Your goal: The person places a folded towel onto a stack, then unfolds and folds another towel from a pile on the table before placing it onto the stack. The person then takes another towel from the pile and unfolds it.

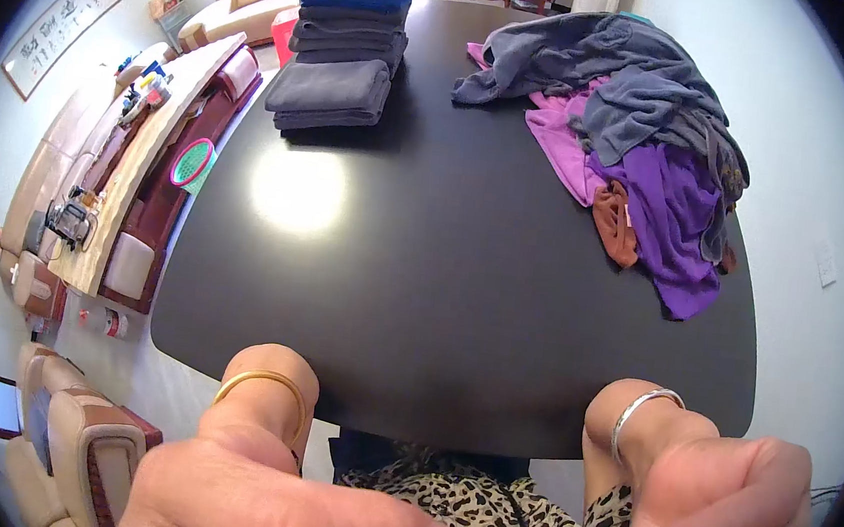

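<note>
My left hand (pixel 261 495), with a gold bangle (pixel 266 378) on its wrist, is raised close to the camera at the bottom of the head view. It is closed, and its lower part is cut off by the frame edge. On the other side my right hand (pixel 727 511) is also raised, wearing a silver bangle (pixel 626 419), with its fingers curled in. I see nothing in either hand. Both are in front of the near edge of a dark table (pixel 422 264), away from the cloths on it.
A stack of folded grey, blue and purple cloths (pixel 332 90) stands at the table's far left. A heap of loose cloths (pixel 646 112), grey, pink, purple and brown, lies at the right. Beyond the left edge are a wooden tea table (pixel 148 179), a green basket (pixel 193 165) and sofas.
</note>
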Motion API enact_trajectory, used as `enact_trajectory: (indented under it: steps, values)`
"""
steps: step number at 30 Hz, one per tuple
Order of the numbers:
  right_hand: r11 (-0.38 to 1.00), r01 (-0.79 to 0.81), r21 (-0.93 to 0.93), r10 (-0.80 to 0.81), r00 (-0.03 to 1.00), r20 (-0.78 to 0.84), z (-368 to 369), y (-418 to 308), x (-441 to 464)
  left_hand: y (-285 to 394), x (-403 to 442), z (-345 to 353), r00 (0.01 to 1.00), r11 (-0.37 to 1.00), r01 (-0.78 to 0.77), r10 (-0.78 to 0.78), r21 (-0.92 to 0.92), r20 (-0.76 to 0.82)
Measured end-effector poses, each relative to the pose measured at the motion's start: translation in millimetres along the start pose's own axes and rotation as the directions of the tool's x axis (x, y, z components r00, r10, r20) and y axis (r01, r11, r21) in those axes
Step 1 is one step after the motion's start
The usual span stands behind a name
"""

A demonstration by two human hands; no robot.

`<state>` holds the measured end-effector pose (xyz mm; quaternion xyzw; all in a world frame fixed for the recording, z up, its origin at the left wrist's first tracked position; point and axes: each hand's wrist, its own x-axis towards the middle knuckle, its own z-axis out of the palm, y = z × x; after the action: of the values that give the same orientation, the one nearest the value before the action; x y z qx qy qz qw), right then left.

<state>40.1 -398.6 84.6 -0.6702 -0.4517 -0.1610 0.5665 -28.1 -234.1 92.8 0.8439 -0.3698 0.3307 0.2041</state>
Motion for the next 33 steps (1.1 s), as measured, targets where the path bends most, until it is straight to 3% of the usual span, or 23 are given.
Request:
enact_trajectory:
  steps: [1, 3, 8, 10, 11, 12, 13, 14, 15, 16, 17, 20, 22, 23, 25, 26, 27, 28, 29, 30, 31, 32, 33]
  values:
    - [1.000, 0.009, 0.000, -0.009, 1.000, -0.007, 0.2, 0.2, -0.7, 8.7, 7.0, 2.8, 1.000, 1.000, -0.001, 0.001, 0.003, -0.007]
    - [1.000, 0.023, -0.006, -0.024, 0.999, -0.026, 0.5, 0.7, -1.8, 36.1, 28.9, 11.1, 0.868, 0.870, 0.491, -0.485, 0.043, -0.111]
    - [0.998, 0.054, -0.012, -0.053, 0.997, 0.056, -18.8, 4.7, -1.5, 53.8, 22.5, 9.7, 0.826, 0.828, 0.557, -0.545, 0.069, -0.143]
    - [0.967, 0.230, 0.108, -0.253, 0.897, 0.362, -35.4, 18.5, 7.9, 59.8, 19.6, 8.1, 0.803, 0.801, 0.592, -0.576, 0.087, -0.157]
    - [0.965, 0.234, 0.115, -0.260, 0.894, 0.366, -29.9, 18.8, -3.2, 62.9, 17.7, 7.0, 0.790, 0.787, 0.609, -0.591, 0.097, -0.166]
    - [0.981, 0.186, 0.051, -0.190, 0.978, 0.087, -16.6, 17.8, -20.2, 66.0, 15.8, 6.1, 0.776, 0.772, 0.627, -0.606, 0.106, -0.173]
    - [0.993, 0.117, 0.004, -0.114, 0.972, -0.204, -8.9, 17.1, -29.3, 68.5, 14.1, 5.0, 0.763, 0.758, 0.643, -0.621, 0.114, -0.178]
    - [0.993, 0.118, 0.006, -0.115, 0.972, -0.205, -22.9, 27.2, -27.2, 70.5, 12.6, 3.8, 0.753, 0.746, 0.655, -0.632, 0.121, -0.181]
    - [0.905, 0.237, 0.352, -0.224, 0.971, -0.080, -50.4, 46.3, -23.6, 71.7, 11.4, 2.6, 0.744, 0.736, 0.666, -0.642, 0.125, -0.183]
    - [0.701, 0.272, 0.659, -0.362, 0.932, 0.001, -57.3, 52.3, -12.6, 72.4, 10.2, 1.4, 0.737, 0.728, 0.674, -0.651, 0.125, -0.183]
    - [0.708, 0.275, 0.650, -0.361, 0.933, -0.001, -54.2, 55.3, -14.8, 72.5, 9.0, 0.1, 0.732, 0.723, 0.679, -0.656, 0.123, -0.182]
    - [0.542, 0.489, 0.684, -0.434, 0.859, -0.270, -9.9, 60.7, 11.6, 69.7, 5.4, -4.1, 0.731, 0.724, 0.681, -0.661, 0.110, -0.172]
    - [0.240, 0.514, 0.824, -0.566, 0.764, -0.311, -6.1, 69.5, 20.4, 56.0, -7.2, -14.5, 0.739, 0.734, 0.672, -0.654, 0.100, -0.164]
    - [0.247, 0.518, 0.819, -0.569, 0.762, -0.310, -19.1, 64.5, 23.8, 47.1, -17.8, -21.2, 0.808, 0.800, 0.588, -0.572, 0.120, -0.144]
    - [0.644, 0.145, 0.751, -0.488, 0.834, 0.258, -52.5, 47.0, 32.1, 33.9, -32.9, -29.2, 0.915, 0.903, 0.402, -0.389, 0.155, -0.103]
    - [0.649, 0.148, 0.747, -0.487, 0.834, 0.259, -46.9, 47.0, 20.4, 29.8, -38.7, -31.4, 0.953, 0.938, 0.302, -0.292, 0.170, -0.081]
    - [0.569, 0.278, 0.774, -0.404, 0.914, -0.032, -30.1, 46.9, 5.3, 26.4, -42.5, -32.5, 0.980, 0.963, 0.197, -0.190, 0.182, -0.057]
    - [0.502, 0.420, 0.756, -0.278, 0.906, -0.319, -18.7, 45.6, -1.3, 23.9, -44.5, -32.9, 0.996, 0.977, 0.092, -0.087, 0.192, -0.031]
    - [0.504, 0.421, 0.755, -0.278, 0.906, -0.319, -16.8, 46.3, 1.5, 23.2, -46.4, -33.3, 1.000, 0.979, -0.012, 0.013, 0.201, -0.004]
    - [0.372, 0.462, 0.805, -0.313, 0.879, -0.360, -14.0, 48.4, 9.4, 23.1, -47.3, -33.4, 0.993, 0.971, -0.115, 0.113, 0.210, 0.024]
    - [0.232, 0.492, 0.839, -0.339, 0.849, -0.404, -13.1, 49.2, 13.8, 30.7, -46.6, -28.4, 0.993, 0.971, -0.116, 0.114, 0.210, 0.023]
    - [0.234, 0.493, 0.838, -0.339, 0.849, -0.405, -31.8, 48.1, 13.2, 44.0, -44.0, -19.2, 0.997, 0.975, 0.071, -0.064, 0.213, -0.037]
    - [0.329, 0.256, 0.909, -0.388, 0.914, -0.117, -65.3, 46.0, 12.2, 51.5, -41.8, -14.9, 0.967, 0.946, 0.253, -0.238, 0.201, -0.096]
